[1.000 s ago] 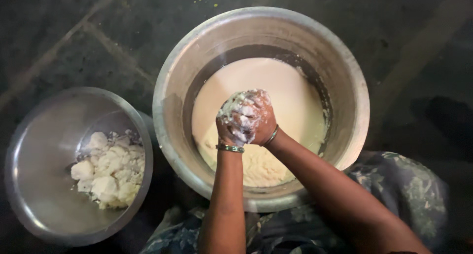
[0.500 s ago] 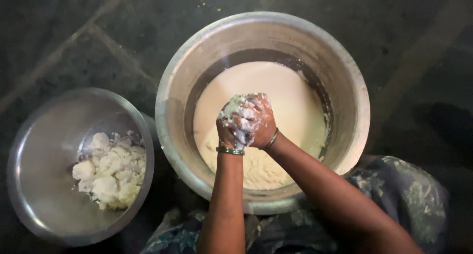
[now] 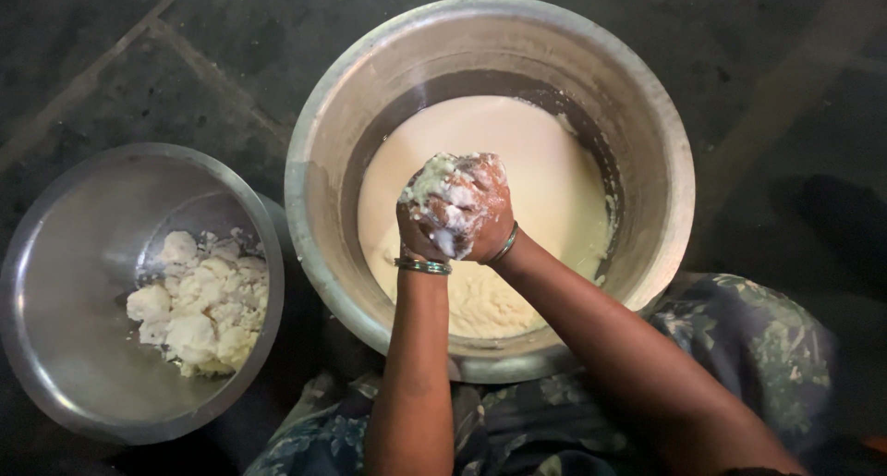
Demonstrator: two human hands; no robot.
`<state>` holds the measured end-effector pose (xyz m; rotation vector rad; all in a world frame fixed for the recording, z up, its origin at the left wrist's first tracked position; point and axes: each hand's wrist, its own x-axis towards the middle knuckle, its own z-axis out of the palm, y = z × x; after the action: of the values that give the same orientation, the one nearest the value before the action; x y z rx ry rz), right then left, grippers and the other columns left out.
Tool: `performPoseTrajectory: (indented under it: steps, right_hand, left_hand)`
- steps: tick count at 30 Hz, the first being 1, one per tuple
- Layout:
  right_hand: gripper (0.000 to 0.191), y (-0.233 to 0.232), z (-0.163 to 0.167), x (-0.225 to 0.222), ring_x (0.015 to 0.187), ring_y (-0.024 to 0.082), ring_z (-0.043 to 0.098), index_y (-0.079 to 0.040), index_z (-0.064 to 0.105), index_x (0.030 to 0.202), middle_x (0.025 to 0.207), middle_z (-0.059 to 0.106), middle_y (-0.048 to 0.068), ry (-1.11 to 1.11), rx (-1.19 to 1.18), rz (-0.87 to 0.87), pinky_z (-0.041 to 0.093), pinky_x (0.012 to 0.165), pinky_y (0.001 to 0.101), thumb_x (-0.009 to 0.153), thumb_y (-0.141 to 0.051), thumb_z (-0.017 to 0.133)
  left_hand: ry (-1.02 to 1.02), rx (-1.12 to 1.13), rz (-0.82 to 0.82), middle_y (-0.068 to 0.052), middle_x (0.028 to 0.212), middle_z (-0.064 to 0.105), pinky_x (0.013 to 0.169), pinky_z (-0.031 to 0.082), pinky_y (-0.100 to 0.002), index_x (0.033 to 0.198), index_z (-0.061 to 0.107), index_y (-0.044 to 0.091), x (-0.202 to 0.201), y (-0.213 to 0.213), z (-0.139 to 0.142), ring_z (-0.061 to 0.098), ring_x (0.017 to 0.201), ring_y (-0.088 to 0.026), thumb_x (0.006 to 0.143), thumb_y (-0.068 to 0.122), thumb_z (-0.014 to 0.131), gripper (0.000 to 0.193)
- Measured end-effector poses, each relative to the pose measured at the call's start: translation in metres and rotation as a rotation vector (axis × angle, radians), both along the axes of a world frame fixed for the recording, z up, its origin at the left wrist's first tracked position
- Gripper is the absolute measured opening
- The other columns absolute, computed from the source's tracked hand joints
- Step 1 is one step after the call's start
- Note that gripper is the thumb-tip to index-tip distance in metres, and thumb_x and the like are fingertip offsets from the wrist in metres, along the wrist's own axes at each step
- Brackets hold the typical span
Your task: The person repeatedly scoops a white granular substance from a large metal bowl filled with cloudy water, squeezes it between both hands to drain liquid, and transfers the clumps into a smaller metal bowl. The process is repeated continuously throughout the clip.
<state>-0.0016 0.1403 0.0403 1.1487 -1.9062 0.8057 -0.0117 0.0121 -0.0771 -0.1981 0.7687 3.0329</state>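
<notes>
No shift: both hands clasped on white lump over large pot

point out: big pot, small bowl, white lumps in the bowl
big pot (image 3: 319, 152), head view, left inner wall
small bowl (image 3: 65, 282), head view, bare inner wall
white lumps (image 3: 199, 305), head view, middle of the pile

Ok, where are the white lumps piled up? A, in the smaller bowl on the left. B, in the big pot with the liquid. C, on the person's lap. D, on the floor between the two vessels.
A: the white lumps lie heaped inside the smaller bowl, left of the big pot; both hands, left hand and right hand, are clasped together over the pot's pale liquid.
</notes>
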Motion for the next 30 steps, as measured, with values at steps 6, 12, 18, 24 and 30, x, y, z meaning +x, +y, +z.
performPoseTrajectory:
  steps: [6, 12, 18, 24, 30]
  right_hand:
    - [0.034, 0.004, -0.004, -0.008, 0.111, 0.038, 0.062, -0.019, 0.071, 0.11, 0.119, 0.066, 0.008, -0.028, -0.004, 0.001, 0.047, 0.09, 0.0557, 0.079, -0.032, 0.077]
    - [0.03, 0.006, -0.018, -0.025, 0.11, 0.039, 0.061, -0.015, 0.07, 0.108, 0.119, 0.067, 0.011, -0.202, -0.018, -0.051, 0.047, 0.095, 0.0556, 0.084, -0.031, 0.076]
    - [0.035, 0.0, -0.054, -0.051, 0.118, 0.023, 0.066, -0.016, 0.068, 0.125, 0.126, 0.07, 0.004, -0.803, -0.341, 0.06, 0.05, 0.108, 0.0431, 0.105, -0.043, 0.057]
    - [0.065, 0.009, -0.056, -0.065, 0.129, 0.027, 0.06, -0.004, 0.056, 0.142, 0.145, 0.061, 0.014, -1.471, -1.209, 0.533, 0.044, 0.114, 0.0447, 0.102, -0.056, 0.054]
    - [0.062, 0.014, -0.036, -0.052, 0.126, 0.041, 0.059, -0.011, 0.053, 0.14, 0.146, 0.057, 0.016, -1.757, -1.367, 1.083, 0.045, 0.108, 0.0574, 0.098, -0.057, 0.053]
  left_hand:
    - [0.013, 0.061, -0.014, -0.012, 0.109, 0.073, 0.081, 0.06, -0.043, 0.118, 0.064, 0.0, -0.002, 0.006, 0.004, 0.072, 0.093, -0.023, 0.096, 0.024, 0.05, 0.035]
    - [0.09, 0.453, -0.189, -0.012, 0.11, 0.073, 0.082, 0.059, -0.045, 0.12, 0.063, 0.001, -0.006, 0.01, 0.016, 0.072, 0.094, -0.023, 0.096, 0.025, 0.049, 0.036]
    - [-0.043, 0.124, 0.109, -0.016, 0.118, 0.071, 0.097, 0.057, -0.041, 0.124, 0.063, -0.003, -0.009, 0.005, 0.037, 0.069, 0.107, -0.028, 0.103, 0.019, 0.046, 0.035]
    - [-0.016, 0.133, 0.174, -0.017, 0.116, 0.07, 0.095, 0.057, -0.043, 0.12, 0.065, -0.002, -0.016, 0.025, 0.046, 0.069, 0.106, -0.03, 0.105, 0.021, 0.048, 0.032]
    - [0.272, -1.554, 0.512, -0.016, 0.135, 0.064, 0.11, 0.051, -0.044, 0.136, 0.06, 0.007, -0.008, 0.055, 0.053, 0.063, 0.125, -0.034, 0.108, 0.018, 0.045, 0.034]
